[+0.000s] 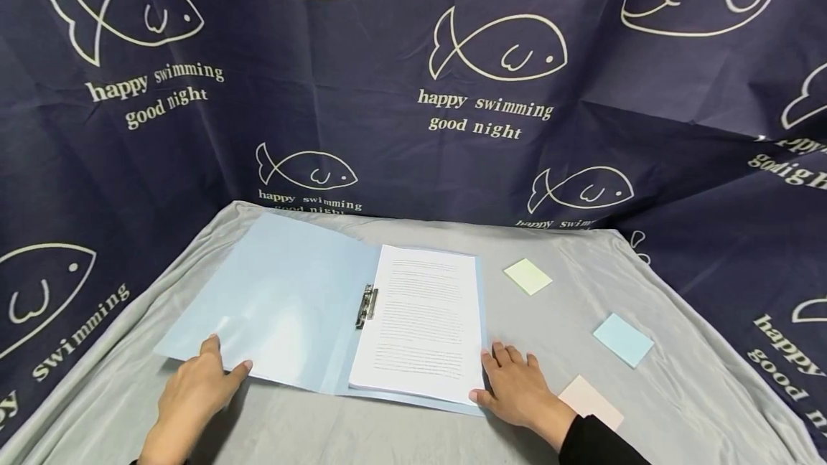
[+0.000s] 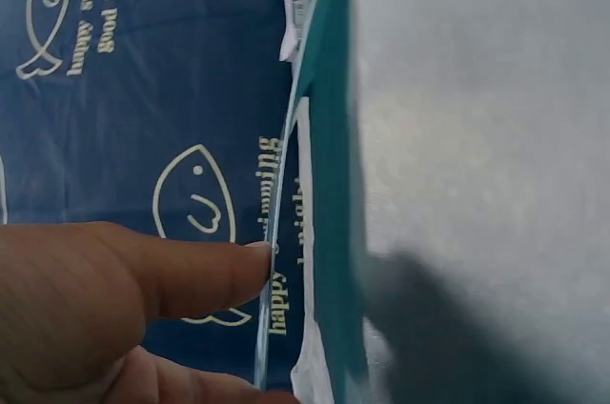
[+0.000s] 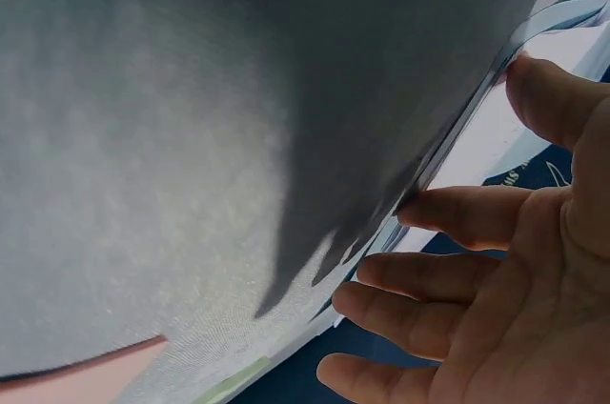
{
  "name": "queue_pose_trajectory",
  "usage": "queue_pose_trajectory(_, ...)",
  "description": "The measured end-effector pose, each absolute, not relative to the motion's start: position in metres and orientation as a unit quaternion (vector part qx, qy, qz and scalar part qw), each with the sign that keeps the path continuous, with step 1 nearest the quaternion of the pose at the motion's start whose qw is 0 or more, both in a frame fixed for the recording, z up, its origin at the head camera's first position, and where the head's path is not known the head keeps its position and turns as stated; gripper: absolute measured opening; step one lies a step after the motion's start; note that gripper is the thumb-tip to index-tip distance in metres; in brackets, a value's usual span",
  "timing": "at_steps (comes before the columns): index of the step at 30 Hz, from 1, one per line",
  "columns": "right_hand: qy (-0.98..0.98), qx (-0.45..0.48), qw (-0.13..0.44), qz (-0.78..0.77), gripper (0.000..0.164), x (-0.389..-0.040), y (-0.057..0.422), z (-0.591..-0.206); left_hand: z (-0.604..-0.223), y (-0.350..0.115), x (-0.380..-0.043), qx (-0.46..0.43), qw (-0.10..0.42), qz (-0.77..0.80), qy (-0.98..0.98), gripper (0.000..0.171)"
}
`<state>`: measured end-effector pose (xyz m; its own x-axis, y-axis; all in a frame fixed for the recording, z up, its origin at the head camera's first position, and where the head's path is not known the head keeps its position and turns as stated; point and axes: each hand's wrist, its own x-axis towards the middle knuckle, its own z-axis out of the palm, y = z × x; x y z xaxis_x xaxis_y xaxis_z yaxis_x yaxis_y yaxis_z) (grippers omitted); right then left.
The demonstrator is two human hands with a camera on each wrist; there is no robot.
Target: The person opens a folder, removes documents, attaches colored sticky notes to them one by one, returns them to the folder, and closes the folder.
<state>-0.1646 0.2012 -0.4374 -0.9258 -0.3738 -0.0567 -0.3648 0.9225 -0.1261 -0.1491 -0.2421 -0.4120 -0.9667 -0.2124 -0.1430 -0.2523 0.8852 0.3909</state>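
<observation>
A light blue folder [image 1: 304, 293] lies spread on the grey cloth, its cover to the left and a stack of printed white paper [image 1: 423, 314] on its right half. A metal clip [image 1: 367, 306] sits at the stack's left edge. My left hand [image 1: 197, 382] is at the cover's near edge, thumb and index finger touching it. In the left wrist view the cover [image 2: 329, 185] appears nearly edge-on, tilted above the cloth. My right hand [image 1: 517, 382] rests beside the folder's near right corner. Its extended fingers [image 3: 457, 218] and thumb touch the folder's right edge.
Right of the folder lie three sticky-note pads: pale yellow-green [image 1: 528, 276] farther back, light blue [image 1: 623, 339] at the right, and pale pink [image 1: 591, 402] partly behind my right forearm. A dark blue curtain [image 1: 388, 92] with fish drawings hangs around the table's back and sides.
</observation>
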Motion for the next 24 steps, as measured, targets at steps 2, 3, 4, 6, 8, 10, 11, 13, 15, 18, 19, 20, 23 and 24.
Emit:
queue_pose_trajectory(2, 0.979, -0.191, 0.035, -0.055, 0.069, -0.164, 0.201, -0.438, -0.413, -0.243, -0.151, -0.123, 0.067, 0.198, 0.970, 0.081)
queue_pose_trajectory(3, 0.979, -0.192, 0.033, -0.053, 0.069, -0.164, 0.201, -0.438, -0.413, -0.243, -0.153, -0.123, 0.069, 0.193, 0.971, 0.076)
queue_pose_trajectory(4, 0.979, -0.193, 0.030, -0.052, 0.069, -0.163, 0.200, -0.439, -0.413, -0.242, -0.154, -0.123, 0.071, 0.189, 0.972, 0.070)
queue_pose_trajectory(6, 0.980, -0.193, 0.023, -0.048, 0.068, -0.163, 0.199, -0.439, -0.412, -0.240, -0.159, -0.120, 0.069, 0.179, 0.974, 0.062)
queue_pose_trajectory(8, 0.980, -0.192, 0.018, -0.046, 0.069, -0.162, 0.198, -0.439, -0.414, -0.236, -0.163, -0.104, 0.050, 0.169, 0.979, 0.052)
queue_pose_trajectory(10, 0.980, -0.190, 0.016, -0.049, 0.068, -0.162, 0.197, -0.439, -0.415, -0.231, -0.166, -0.079, 0.021, 0.156, 0.984, 0.045)
queue_pose_trajectory(11, 0.981, -0.188, 0.016, -0.050, 0.068, -0.162, 0.197, -0.438, -0.417, -0.229, -0.168, -0.062, 0.005, 0.150, 0.987, 0.044)
queue_pose_trajectory(13, 0.981, -0.184, 0.020, -0.055, 0.069, -0.163, 0.195, -0.438, -0.421, -0.225, -0.171, -0.025, -0.028, 0.139, 0.990, 0.042)
queue_pose_trajectory(15, 0.982, -0.179, 0.027, -0.057, 0.069, -0.163, 0.195, -0.437, -0.423, -0.221, -0.174, 0.021, -0.045, 0.133, 0.990, 0.042)
queue_pose_trajectory(18, 0.982, -0.174, 0.036, -0.057, 0.069, -0.164, 0.194, -0.436, -0.424, -0.218, -0.178, 0.081, -0.041, 0.135, 0.987, 0.043)
queue_pose_trajectory(19, 0.982, -0.174, 0.039, -0.056, 0.069, -0.164, 0.193, -0.435, -0.424, -0.218, -0.179, 0.098, -0.035, 0.136, 0.985, 0.043)
queue_pose_trajectory(20, 0.982, -0.174, 0.042, -0.057, 0.069, -0.164, 0.193, -0.435, -0.423, -0.218, -0.180, 0.112, -0.027, 0.138, 0.984, 0.043)
queue_pose_trajectory(23, 0.982, -0.174, 0.048, -0.059, 0.069, -0.164, 0.194, -0.435, -0.421, -0.217, -0.181, 0.123, 0.005, 0.147, 0.981, 0.043)
queue_pose_trajectory(24, 0.982, -0.174, 0.050, -0.059, 0.069, -0.164, 0.194, -0.434, -0.421, -0.216, -0.182, 0.122, 0.014, 0.150, 0.981, 0.043)
